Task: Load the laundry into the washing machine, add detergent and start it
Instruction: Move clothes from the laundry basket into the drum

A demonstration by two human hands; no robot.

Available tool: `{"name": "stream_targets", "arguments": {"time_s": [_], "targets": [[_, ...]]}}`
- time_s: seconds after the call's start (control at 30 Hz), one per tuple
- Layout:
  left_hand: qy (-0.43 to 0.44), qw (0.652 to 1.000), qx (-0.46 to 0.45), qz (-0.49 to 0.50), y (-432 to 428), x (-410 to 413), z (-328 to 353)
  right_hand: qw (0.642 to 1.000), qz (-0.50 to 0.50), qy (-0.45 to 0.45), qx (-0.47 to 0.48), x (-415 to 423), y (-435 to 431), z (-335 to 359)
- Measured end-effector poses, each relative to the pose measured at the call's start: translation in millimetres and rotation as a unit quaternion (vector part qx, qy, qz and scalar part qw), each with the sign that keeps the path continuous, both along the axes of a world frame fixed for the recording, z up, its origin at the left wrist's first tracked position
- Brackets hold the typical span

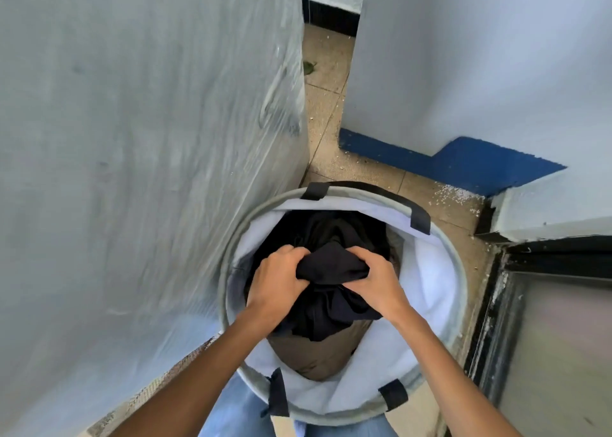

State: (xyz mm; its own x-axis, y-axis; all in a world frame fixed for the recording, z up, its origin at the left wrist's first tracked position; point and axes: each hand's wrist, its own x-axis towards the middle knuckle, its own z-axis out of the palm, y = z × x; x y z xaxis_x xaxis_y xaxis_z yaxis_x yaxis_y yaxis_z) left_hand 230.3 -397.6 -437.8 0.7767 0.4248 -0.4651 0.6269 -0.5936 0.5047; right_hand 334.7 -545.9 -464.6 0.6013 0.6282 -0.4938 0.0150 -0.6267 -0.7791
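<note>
A round grey laundry basket point(460, 291) with a white lining and black strap handles stands on the floor below me. Inside lies dark laundry, and a brown garment point(314, 357) shows underneath. Both hands are in the basket. My left hand point(275, 284) and my right hand point(374, 281) each grip the same bunched black garment point(331, 267) at the top of the pile. No washing machine and no detergent can be made out in this view.
A large pale plastic-covered surface point(132, 171) rises close on the left. White walls with a blue base stripe point(463, 161) stand on the right. A narrow strip of beige tiled floor point(328, 105) runs ahead. A dark metal frame point(503, 304) borders the right side.
</note>
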Motion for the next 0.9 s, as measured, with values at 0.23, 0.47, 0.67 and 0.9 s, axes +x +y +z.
{"name": "stream_targets", "arguments": {"time_s": [0.23,0.47,0.67,0.9], "targets": [[-0.061,0.998,0.018,0.010,-11.7,-20.4,85.7,0.998,-0.011,-0.033,0.047,-12.5,-9.6,82.7],[-0.159,0.986,0.038,0.029,-9.3,-32.4,176.8,0.989,-0.040,-0.088,0.108,-24.7,-3.9,178.3],[-0.242,0.966,0.078,0.032,-5.0,-30.0,258.2,0.980,-0.050,-0.127,0.144,-17.8,4.1,262.6],[-0.350,0.927,0.127,0.051,12.7,-34.7,374.7,0.957,-0.035,-0.168,0.234,-12.1,29.9,379.4]]}}
